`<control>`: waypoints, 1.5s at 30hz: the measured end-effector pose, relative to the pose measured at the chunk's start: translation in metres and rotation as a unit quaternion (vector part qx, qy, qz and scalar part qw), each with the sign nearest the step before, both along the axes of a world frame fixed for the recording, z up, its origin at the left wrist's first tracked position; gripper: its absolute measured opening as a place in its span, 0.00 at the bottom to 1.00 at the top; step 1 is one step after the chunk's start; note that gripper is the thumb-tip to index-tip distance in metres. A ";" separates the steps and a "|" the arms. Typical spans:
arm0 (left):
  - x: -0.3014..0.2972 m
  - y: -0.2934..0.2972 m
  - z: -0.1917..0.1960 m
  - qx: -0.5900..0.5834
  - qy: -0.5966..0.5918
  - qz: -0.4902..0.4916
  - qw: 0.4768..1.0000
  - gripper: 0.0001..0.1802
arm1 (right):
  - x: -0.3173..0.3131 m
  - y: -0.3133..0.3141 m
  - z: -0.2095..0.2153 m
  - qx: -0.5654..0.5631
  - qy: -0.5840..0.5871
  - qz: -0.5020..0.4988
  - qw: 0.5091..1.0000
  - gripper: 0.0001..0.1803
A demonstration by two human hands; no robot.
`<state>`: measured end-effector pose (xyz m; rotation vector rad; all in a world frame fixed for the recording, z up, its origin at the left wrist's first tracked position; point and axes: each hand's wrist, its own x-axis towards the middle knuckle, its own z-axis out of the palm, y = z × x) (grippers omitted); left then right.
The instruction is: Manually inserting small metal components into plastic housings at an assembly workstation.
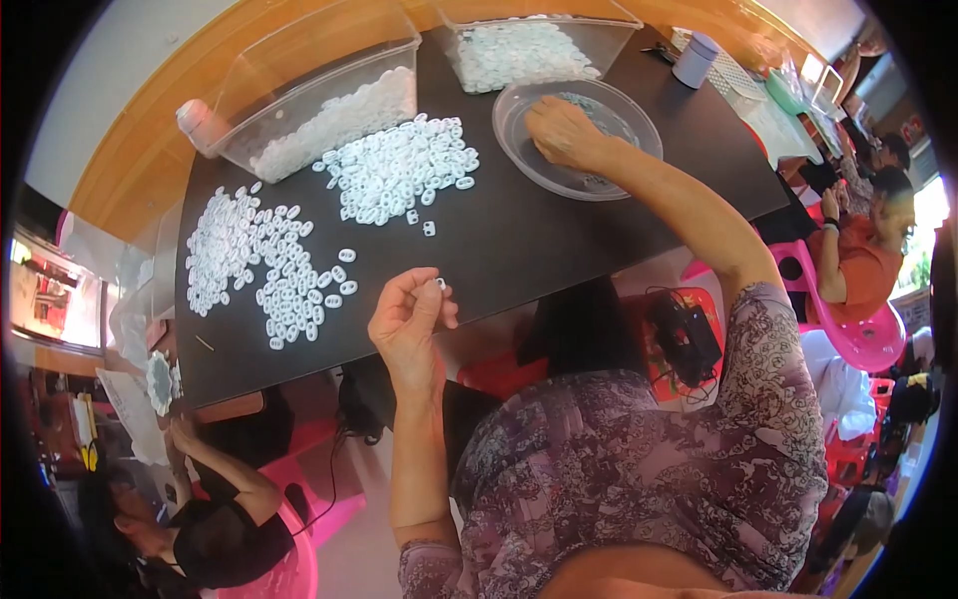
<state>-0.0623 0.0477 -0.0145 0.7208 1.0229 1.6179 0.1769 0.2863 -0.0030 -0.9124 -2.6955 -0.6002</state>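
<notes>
My left hand (407, 317) is raised by the table's front edge, its thumb and forefinger pinching a small white plastic piece (441, 284). Inside a round clear plastic dish (649, 160) is my right hand (567, 132), fingers bent down and pressed together; whatever they grip is too small or hidden. Pale little bits lie in the dish. A heap of white pieces with dark openings (399, 170) is on the dark table between the hands and the bins. More white oval pieces, with openings (235, 240), spread over the table's left side.
Behind the heaps stand two clear plastic bins, the left bin (339, 55) and right bin (624, 25), both with white pieces inside. A pinkish bottle (200, 125) and a lilac-lidded container (696, 60) stand nearby. Other people (210, 529) sit at left and right.
</notes>
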 end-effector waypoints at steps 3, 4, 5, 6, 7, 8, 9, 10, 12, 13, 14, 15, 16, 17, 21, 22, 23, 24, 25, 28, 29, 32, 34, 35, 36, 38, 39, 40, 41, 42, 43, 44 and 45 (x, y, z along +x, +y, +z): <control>-0.001 -0.005 -0.001 0.015 -0.006 0.011 1.000 0.08 | -0.003 -0.021 0.006 -0.003 0.044 -0.005 0.999 0.03; -0.001 -0.005 0.002 0.016 -0.002 0.011 1.000 0.08 | -0.003 -0.028 0.010 -0.025 0.111 0.012 0.993 0.02; 0.001 -0.005 0.004 0.018 0.002 0.008 1.000 0.08 | -0.002 -0.036 0.015 -0.046 0.178 0.025 0.983 0.01; 0.000 -0.005 0.003 0.013 0.001 0.011 1.000 0.08 | -0.005 -0.045 0.021 -0.051 0.176 0.027 0.983 0.01; 0.000 -0.004 0.002 0.023 0.009 0.010 1.000 0.09 | -0.009 -0.055 0.029 -0.096 0.221 0.036 0.970 0.01; 0.000 -0.001 -0.002 0.034 0.018 0.006 0.999 0.09 | -0.012 -0.066 0.033 -0.138 0.267 0.042 0.953 0.02; 0.001 0.000 -0.001 0.028 0.008 0.008 1.000 0.08 | -0.017 -0.080 0.039 -0.143 0.265 0.041 0.953 0.02; 0.003 0.000 0.001 0.023 0.007 0.009 1.000 0.08 | -0.025 -0.095 0.044 -0.227 0.305 0.043 0.924 0.02; 0.010 0.000 0.007 0.005 -0.018 0.032 0.999 0.08 | -0.038 -0.122 0.048 -0.306 0.343 0.040 0.887 0.05; 0.009 0.001 0.002 0.015 -0.009 0.026 1.000 0.10 | -0.047 -0.133 0.047 -0.369 0.380 0.058 0.846 0.05; 0.009 0.000 0.000 0.015 -0.009 0.025 1.000 0.10 | -0.055 -0.145 0.046 -0.428 0.414 0.076 0.800 0.05; 0.007 -0.001 -0.003 0.028 -0.008 0.022 0.999 0.09 | -0.063 -0.152 0.043 -0.442 0.417 0.092 0.789 0.05; 0.006 -0.003 -0.004 0.043 -0.005 0.021 0.999 0.09 | -0.071 -0.159 0.040 -0.455 0.419 0.110 0.778 0.04; 0.007 -0.003 -0.002 0.045 -0.003 0.021 0.999 0.09 | -0.075 -0.163 0.042 -0.463 0.402 0.103 0.783 0.05; 0.011 -0.011 0.004 0.045 -0.049 0.013 0.998 0.05 | -0.089 -0.178 0.028 -0.470 0.425 0.097 0.767 0.05; 0.011 -0.013 0.003 0.045 -0.057 0.006 0.997 0.04 | -0.091 -0.181 0.030 -0.469 0.424 0.102 0.768 0.05; 0.010 -0.015 0.002 0.044 -0.063 0.009 0.997 0.05 | -0.092 -0.185 0.031 -0.471 0.430 0.091 0.765 0.04; 0.009 -0.016 0.002 0.045 -0.063 0.010 0.997 0.05 | -0.093 -0.188 0.031 -0.474 0.436 0.079 0.761 0.04; 0.008 -0.016 0.003 0.050 -0.046 0.017 0.998 0.06 | -0.093 -0.189 0.026 -0.483 0.445 0.079 0.750 0.04; 0.008 -0.019 0.001 0.055 -0.009 0.027 0.998 0.10 | -0.090 -0.191 0.028 -0.561 0.453 0.039 0.691 0.05; 0.009 -0.020 0.002 0.060 0.012 0.030 0.998 0.13 | -0.089 -0.192 0.027 -0.564 0.453 0.034 0.690 0.05; 0.012 -0.024 0.005 0.059 0.028 0.050 0.997 0.15 | -0.089 -0.192 0.024 -0.597 0.471 0.038 0.648 0.07; 0.012 -0.026 0.004 0.058 0.015 0.045 0.997 0.14 | -0.090 -0.194 0.027 -0.586 0.457 0.037 0.669 0.08; 0.012 -0.027 0.005 0.061 0.033 0.048 0.996 0.14 | -0.090 -0.194 0.026 -0.586 0.456 0.035 0.669 0.08; 0.013 -0.028 0.005 0.063 0.052 0.051 0.995 0.15 | -0.090 -0.194 0.024 -0.574 0.466 0.045 0.671 0.07; 0.013 -0.029 0.004 0.069 0.064 0.054 0.994 0.15 | -0.090 -0.196 0.025 -0.564 0.474 0.055 0.674 0.07; 0.013 -0.030 0.004 0.076 0.078 0.057 0.992 0.16 | -0.090 -0.197 0.028 -0.560 0.463 0.052 0.685 0.07; 0.012 -0.031 0.004 0.075 0.077 0.059 0.992 0.16 | -0.090 -0.198 0.029 -0.555 0.452 0.049 0.697 0.07; 0.013 -0.032 0.004 0.078 0.092 0.056 0.991 0.17 | -0.090 -0.198 0.029 -0.556 0.451 0.049 0.697 0.07; 0.013 -0.033 0.003 0.082 0.106 0.054 0.990 0.17 | -0.089 -0.199 0.028 -0.559 0.442 0.055 0.700 0.06; 0.013 -0.033 0.002 0.081 0.105 0.054 0.990 0.17 | -0.089 -0.199 0.028 -0.561 0.433 0.061 0.703 0.06; 0.013 -0.034 0.002 0.086 0.113 0.052 0.989 0.17 | -0.089 -0.200 0.028 -0.562 0.432 0.062 0.702 0.06; 0.012 -0.034 0.002 0.090 0.120 0.050 0.987 0.17 | -0.089 -0.200 0.029 -0.560 0.426 0.062 0.708 0.06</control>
